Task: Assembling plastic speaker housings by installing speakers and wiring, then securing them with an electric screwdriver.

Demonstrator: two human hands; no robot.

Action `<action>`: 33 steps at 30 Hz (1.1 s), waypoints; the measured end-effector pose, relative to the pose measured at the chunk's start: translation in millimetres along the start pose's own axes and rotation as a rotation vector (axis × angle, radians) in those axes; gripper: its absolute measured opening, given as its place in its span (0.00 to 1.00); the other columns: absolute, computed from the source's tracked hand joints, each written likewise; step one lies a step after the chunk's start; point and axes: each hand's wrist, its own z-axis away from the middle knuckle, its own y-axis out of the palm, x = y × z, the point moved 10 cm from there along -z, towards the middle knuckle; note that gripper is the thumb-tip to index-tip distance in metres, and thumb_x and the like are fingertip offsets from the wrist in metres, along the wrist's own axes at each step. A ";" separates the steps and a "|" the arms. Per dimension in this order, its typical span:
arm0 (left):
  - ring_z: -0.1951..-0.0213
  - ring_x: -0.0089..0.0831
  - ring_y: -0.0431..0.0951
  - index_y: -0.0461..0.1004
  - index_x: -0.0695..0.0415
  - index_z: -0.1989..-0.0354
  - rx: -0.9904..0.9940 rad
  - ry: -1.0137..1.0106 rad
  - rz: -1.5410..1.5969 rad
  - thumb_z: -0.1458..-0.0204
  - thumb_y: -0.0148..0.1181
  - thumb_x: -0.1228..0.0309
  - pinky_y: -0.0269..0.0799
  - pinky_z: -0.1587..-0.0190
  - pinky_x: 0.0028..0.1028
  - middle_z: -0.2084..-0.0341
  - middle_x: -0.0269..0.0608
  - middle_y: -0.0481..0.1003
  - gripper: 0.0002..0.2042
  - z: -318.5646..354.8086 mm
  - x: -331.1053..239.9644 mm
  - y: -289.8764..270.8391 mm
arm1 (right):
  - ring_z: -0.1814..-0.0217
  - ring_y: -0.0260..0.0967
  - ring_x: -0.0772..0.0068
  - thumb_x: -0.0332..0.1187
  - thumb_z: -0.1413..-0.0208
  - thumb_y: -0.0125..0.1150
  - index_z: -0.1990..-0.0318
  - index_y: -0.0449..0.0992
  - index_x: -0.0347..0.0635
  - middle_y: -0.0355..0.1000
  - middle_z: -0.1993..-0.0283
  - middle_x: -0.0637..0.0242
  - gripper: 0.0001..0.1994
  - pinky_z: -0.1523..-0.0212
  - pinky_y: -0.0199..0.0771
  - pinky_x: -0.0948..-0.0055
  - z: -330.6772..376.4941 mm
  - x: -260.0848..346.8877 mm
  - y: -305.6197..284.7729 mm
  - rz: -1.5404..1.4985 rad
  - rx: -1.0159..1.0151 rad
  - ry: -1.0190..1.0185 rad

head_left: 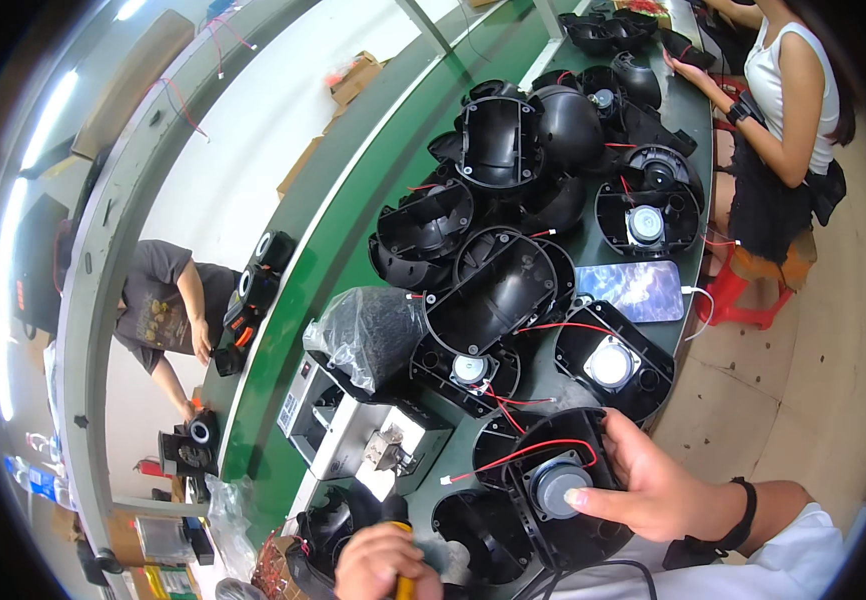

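Observation:
My right hand (pixel 663 490) grips a black plastic speaker housing (pixel 593 535), thumb pressed on the round grey speaker (pixel 557 490) fitted in it. A red wire (pixel 523 455) with a white plug trails from that speaker. Lower left, my left hand (pixel 385 565) is closed round a yellow-and-black screwdriver (pixel 399 512). The tool points up to the small metal outlet of a white-and-black screw feeder (pixel 353 440); I cannot make out whether its tip touches. Another black shell (pixel 483 530) lies between my hands.
Black housings (pixel 498 290), some with speakers, crowd the green bench beyond my hands. A phone (pixel 633 290) on a white cable lies by the right edge. Beside the feeder sits a clear plastic bag (pixel 368 330). People work across the bench and at upper right, near a red stool (pixel 738 300).

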 end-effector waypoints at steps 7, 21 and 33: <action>0.74 0.38 0.77 0.70 0.60 0.61 0.076 0.098 -0.024 0.48 0.57 0.85 0.79 0.64 0.42 0.79 0.43 0.74 0.08 9.3 -2.7 11.5 | 0.25 0.51 0.67 0.30 0.39 0.66 0.28 0.44 0.27 0.55 0.29 0.53 0.40 0.26 0.48 0.66 -0.7 4.8 6.4 0.043 0.016 -0.007; 0.84 0.24 0.59 0.65 0.52 0.61 -0.546 -0.812 0.367 0.48 0.33 0.21 0.62 0.79 0.27 0.84 0.30 0.59 0.41 -56.8 152.0 -57.5 | 0.25 0.51 0.66 0.29 0.41 0.67 0.27 0.44 0.30 0.55 0.28 0.55 0.42 0.25 0.48 0.64 14.7 6.1 7.8 -0.049 -0.019 -0.011; 0.74 0.39 0.74 0.70 0.63 0.56 0.081 -0.059 0.347 0.56 0.59 0.28 0.74 0.67 0.39 0.76 0.45 0.73 0.42 -45.3 21.5 -35.4 | 0.29 0.56 0.69 0.30 0.40 0.66 0.30 0.47 0.28 0.59 0.33 0.55 0.38 0.28 0.54 0.65 -7.6 8.1 9.2 -0.004 -0.007 -0.027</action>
